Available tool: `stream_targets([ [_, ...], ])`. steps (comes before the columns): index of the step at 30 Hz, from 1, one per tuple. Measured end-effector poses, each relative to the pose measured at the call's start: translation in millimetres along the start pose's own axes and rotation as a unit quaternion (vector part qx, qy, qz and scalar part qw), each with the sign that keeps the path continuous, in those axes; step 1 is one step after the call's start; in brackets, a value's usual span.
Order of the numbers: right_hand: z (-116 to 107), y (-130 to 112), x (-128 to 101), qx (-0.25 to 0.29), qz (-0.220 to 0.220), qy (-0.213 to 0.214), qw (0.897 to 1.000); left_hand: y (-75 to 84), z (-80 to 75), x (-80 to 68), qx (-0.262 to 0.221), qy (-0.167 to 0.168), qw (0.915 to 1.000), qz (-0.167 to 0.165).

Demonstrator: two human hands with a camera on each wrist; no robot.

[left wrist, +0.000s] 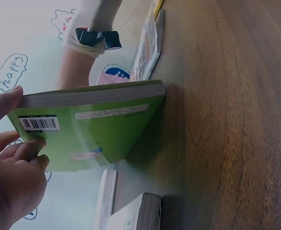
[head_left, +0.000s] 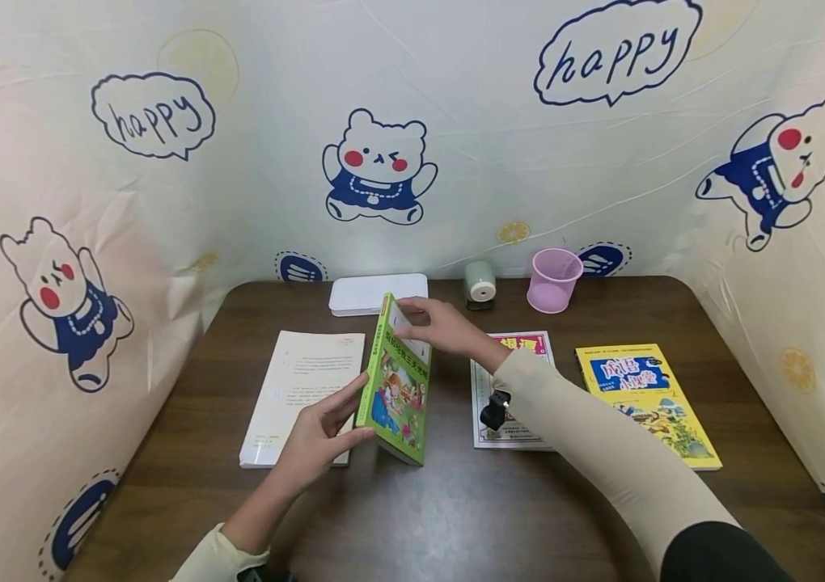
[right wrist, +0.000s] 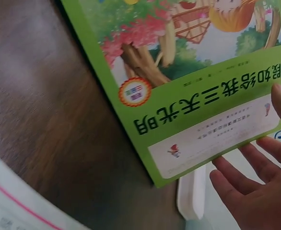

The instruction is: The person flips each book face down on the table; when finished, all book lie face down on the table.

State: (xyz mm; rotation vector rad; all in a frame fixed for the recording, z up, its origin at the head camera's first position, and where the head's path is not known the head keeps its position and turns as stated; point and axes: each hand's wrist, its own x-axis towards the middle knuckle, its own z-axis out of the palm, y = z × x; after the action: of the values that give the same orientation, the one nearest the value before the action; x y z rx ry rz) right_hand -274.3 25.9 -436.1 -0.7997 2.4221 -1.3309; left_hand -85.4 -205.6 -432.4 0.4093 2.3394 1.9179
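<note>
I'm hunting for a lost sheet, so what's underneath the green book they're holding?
Under the green book, tilted on one edge, only bare wooden table shows. Where that edge meets the table is hidden.

book (head_left: 396,388): green, cartoon tree cover
cup (head_left: 554,280): pink
table (head_left: 456,509): dark brown woodgrain
backdrop (head_left: 252,162): cream, blue bears

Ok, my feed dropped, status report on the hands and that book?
Left hand grips green book near edge; right hand holds far edge. Book tilted on table. White book beside it, nothing blocking.
</note>
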Motion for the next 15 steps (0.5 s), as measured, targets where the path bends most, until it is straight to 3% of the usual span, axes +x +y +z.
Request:
stream_targets([
  [9, -1, -14, 3, 0.030, -0.010, 0.017, 0.999, 1.6, 0.8, -1.6, 0.023, 0.006, 0.9996, 0.014],
  [15, 0, -24, 4, 0.051, -0.020, 0.037, 0.998, 3.1, 0.8, -3.4, 0.030, 0.006, 0.9986, 0.043],
])
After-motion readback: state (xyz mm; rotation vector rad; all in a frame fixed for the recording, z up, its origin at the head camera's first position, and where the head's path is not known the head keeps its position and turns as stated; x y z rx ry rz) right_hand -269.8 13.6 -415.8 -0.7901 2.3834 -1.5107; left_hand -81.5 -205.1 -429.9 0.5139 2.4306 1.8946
